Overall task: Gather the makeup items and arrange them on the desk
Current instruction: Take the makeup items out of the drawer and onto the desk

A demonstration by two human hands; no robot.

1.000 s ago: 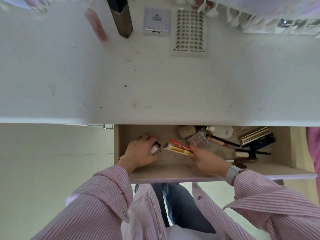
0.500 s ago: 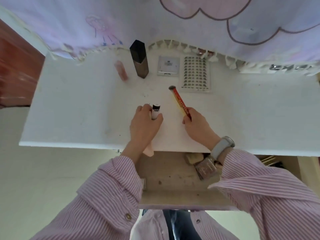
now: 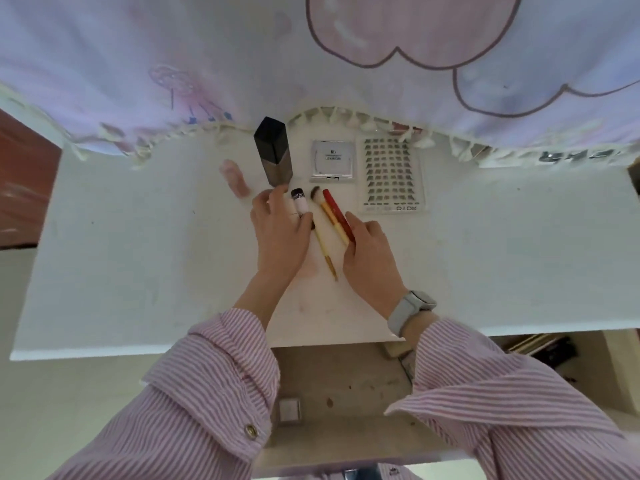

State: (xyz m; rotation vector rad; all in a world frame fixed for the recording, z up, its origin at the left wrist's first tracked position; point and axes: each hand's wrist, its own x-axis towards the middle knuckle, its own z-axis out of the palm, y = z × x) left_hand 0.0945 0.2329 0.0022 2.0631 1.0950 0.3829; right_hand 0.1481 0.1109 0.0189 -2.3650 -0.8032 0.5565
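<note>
Nearest you, under your striped sleeves (image 3: 207, 393), the drawer (image 3: 339, 386) stands pulled out below the worktop's front edge, with a few items showing at its right side beyond your right sleeve; they are too dim to name.

Past that edge, the white worktop (image 3: 138, 271) runs wide and bare to your left and to your right, all the way to both side edges.

Your left hand (image 3: 282, 230) sits near the middle of the worktop, fingers curled round a small white tube with a dark cap (image 3: 299, 202), which stands out past the fingertips. Your right hand (image 3: 372, 261), with a watch (image 3: 410, 310) on the wrist, pinches the lower end of a red stick (image 3: 337, 213) that points up and away to the left. Just beside the red stick lies a brush with a cream handle (image 3: 323, 237), its bristles at the far end; whether your right grip also touches it, you cannot tell from here. Both lie in the narrow gap between your two hands.

Farther back a row stands close to the rear edge: a blurred pink tube (image 3: 235, 178), a tall dark bottle (image 3: 273, 152) upright just beyond your left fingertips, a square compact (image 3: 333, 161), then a lash tray (image 3: 391, 174). A fringed pale cloth (image 3: 311, 64) hangs over the rear edge.
</note>
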